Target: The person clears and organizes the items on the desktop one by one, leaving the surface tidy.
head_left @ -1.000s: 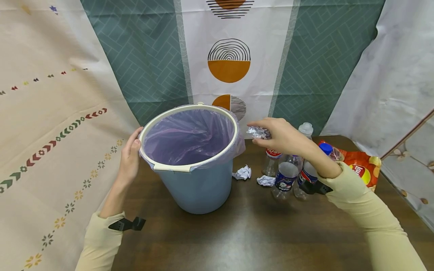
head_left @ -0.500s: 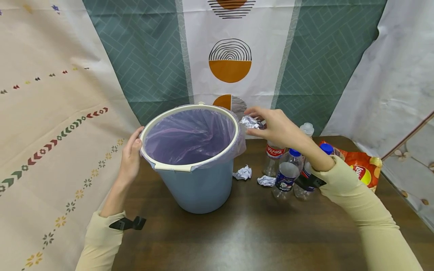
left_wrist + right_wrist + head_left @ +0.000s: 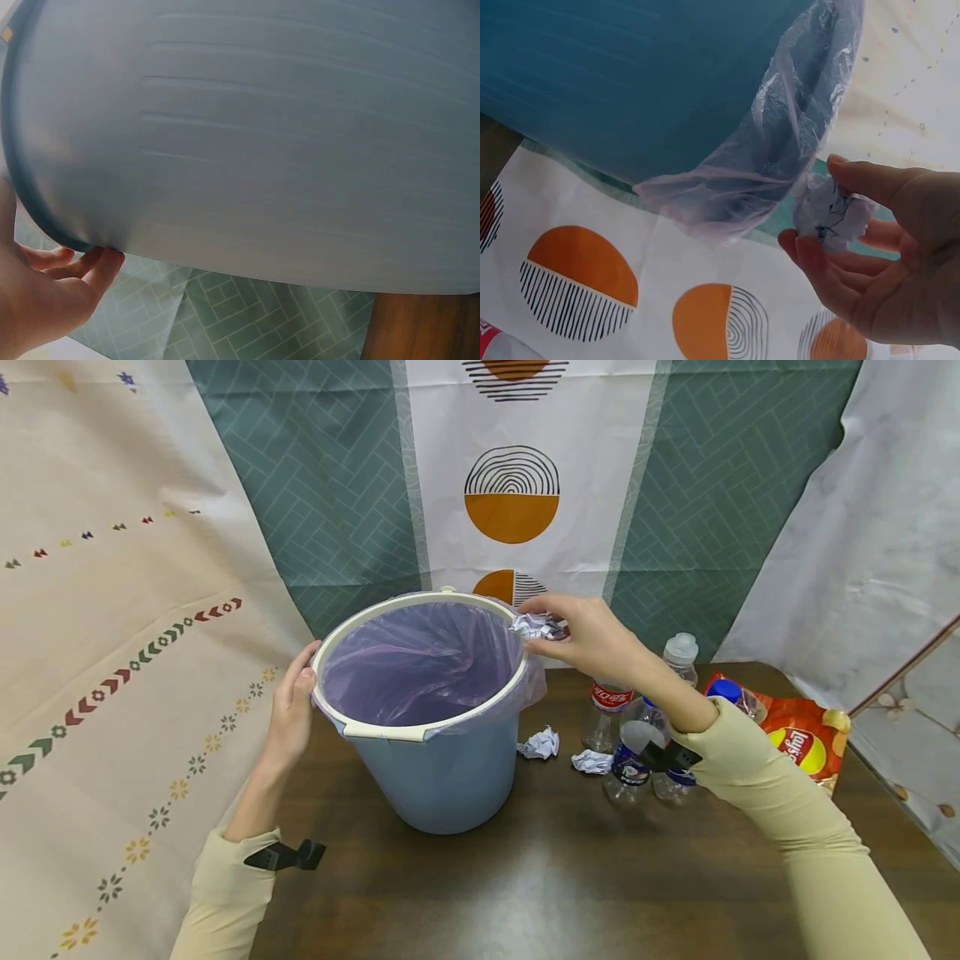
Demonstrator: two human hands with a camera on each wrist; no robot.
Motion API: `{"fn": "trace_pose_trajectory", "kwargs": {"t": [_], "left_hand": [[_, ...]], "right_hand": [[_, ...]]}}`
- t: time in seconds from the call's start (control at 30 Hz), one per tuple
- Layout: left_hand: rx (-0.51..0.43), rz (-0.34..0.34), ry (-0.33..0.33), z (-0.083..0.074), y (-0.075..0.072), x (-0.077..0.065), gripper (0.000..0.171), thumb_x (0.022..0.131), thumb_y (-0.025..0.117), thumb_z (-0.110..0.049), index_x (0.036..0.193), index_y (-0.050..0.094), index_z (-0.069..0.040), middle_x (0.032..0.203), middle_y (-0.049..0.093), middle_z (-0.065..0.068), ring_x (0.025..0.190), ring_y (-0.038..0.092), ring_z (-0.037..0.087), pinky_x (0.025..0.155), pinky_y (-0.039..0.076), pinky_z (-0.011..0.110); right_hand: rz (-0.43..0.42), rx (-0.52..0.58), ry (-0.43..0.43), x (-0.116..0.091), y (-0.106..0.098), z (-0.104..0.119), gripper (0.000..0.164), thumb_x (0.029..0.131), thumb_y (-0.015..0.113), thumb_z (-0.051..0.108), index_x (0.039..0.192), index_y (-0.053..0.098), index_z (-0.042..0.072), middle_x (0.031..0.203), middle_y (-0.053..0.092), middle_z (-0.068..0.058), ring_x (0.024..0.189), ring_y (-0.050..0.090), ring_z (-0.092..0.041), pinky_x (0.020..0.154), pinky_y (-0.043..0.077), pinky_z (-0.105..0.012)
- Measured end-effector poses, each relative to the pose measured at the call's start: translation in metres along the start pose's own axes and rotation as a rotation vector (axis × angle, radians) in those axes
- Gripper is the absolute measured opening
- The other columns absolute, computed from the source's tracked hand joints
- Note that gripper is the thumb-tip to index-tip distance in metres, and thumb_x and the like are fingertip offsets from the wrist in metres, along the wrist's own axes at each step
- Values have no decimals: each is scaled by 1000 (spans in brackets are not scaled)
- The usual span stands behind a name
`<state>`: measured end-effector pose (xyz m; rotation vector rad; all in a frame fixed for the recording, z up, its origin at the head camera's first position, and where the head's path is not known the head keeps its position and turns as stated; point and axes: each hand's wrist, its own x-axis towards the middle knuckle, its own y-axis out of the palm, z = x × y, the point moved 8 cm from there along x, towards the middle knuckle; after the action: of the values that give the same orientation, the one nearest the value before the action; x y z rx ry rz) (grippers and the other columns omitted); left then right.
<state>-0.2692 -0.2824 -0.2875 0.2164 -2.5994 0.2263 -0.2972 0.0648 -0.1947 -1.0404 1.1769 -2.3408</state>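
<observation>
A light blue trash bin [image 3: 442, 785] with a cream rim stands on the table, lined with a thin purple plastic bag [image 3: 420, 664]. My left hand [image 3: 291, 710] holds the bin's rim at its left side; in the left wrist view the fingertips [image 3: 111, 259] lie against the outer wall under the rim. At the bin's right rim, my right hand [image 3: 588, 631] pinches a crumpled paper ball [image 3: 537, 626] between thumb and fingers. The right wrist view shows that paper ball [image 3: 829, 210] beside the overhanging edge of the bag.
Two more crumpled paper balls, one near [image 3: 540, 743] and one farther right [image 3: 592, 762], lie right of the bin. Several plastic bottles [image 3: 630, 760] stand beside them, partly behind my right forearm. A red chip bag [image 3: 806, 743] lies at the right. Patterned cloths hang behind.
My right hand has moved left and slightly up with the paper ball, from above the bottles to the bin's rim. The left hand stays on the rim.
</observation>
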Motion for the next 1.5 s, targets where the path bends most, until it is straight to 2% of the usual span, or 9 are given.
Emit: {"fn": "trace_pose_trajectory", "kwargs": {"t": [0.27, 0.43, 0.67, 0.93, 1.1, 1.3, 1.5], "left_hand": [[14, -6, 5, -2, 0, 0, 50, 101, 32, -20, 147, 37, -1, 135, 47, 20, 101, 57, 2, 82, 50, 9], [31, -1, 1, -1, 0, 0, 50, 101, 31, -20, 148, 36, -1, 136, 46, 23, 99, 58, 2, 81, 50, 9], [19, -3, 0, 0, 0, 0, 50, 101, 32, -20, 148, 36, -2, 134, 47, 20, 99, 58, 3, 81, 50, 9], [22, -7, 3, 0, 0, 1, 50, 101, 31, -20, 147, 36, 0, 136, 46, 25, 100, 57, 3, 81, 50, 9], [26, -2, 2, -1, 1, 1, 50, 101, 31, -20, 148, 36, -2, 136, 46, 23, 100, 57, 3, 81, 49, 9], [17, -5, -8, -1, 1, 0, 50, 101, 32, -20, 148, 36, -3, 135, 47, 19, 100, 56, 3, 81, 49, 9], [12, -3, -11, -2, 1, 0, 51, 101, 31, -20, 148, 35, -1, 139, 43, 26, 102, 56, 2, 82, 49, 9]], "right_hand": [[8, -19, -23, 10, 10, 5, 43, 86, 73, 20, 126, 63, 8, 123, 66, -8, 109, 63, -23, 89, 56, -38], [16, -27, -33, 13, 14, 11, 46, 85, 73, 21, 127, 62, 7, 122, 66, -9, 108, 63, -23, 89, 55, -38], [21, -32, -58, 18, 19, 18, 44, 86, 73, 24, 126, 63, 9, 119, 68, -8, 92, 66, -20, 85, 55, -36], [57, 36, -29, 23, 25, 26, 48, 86, 73, 22, 131, 59, 12, 126, 64, -5, 106, 65, -20, 83, 58, -32], [61, 45, -26, 22, 21, 26, 45, 88, 71, 21, 130, 59, 11, 126, 64, -6, 106, 65, -21, 84, 58, -34], [18, 48, -13, 14, 12, 19, 37, 92, 64, 17, 128, 60, 8, 123, 65, -11, 103, 65, -24, 85, 57, -38], [-27, 16, 9, 4, 5, 8, 34, 93, 61, 15, 126, 61, 7, 121, 66, -11, 100, 66, -23, 80, 57, -37]]}}
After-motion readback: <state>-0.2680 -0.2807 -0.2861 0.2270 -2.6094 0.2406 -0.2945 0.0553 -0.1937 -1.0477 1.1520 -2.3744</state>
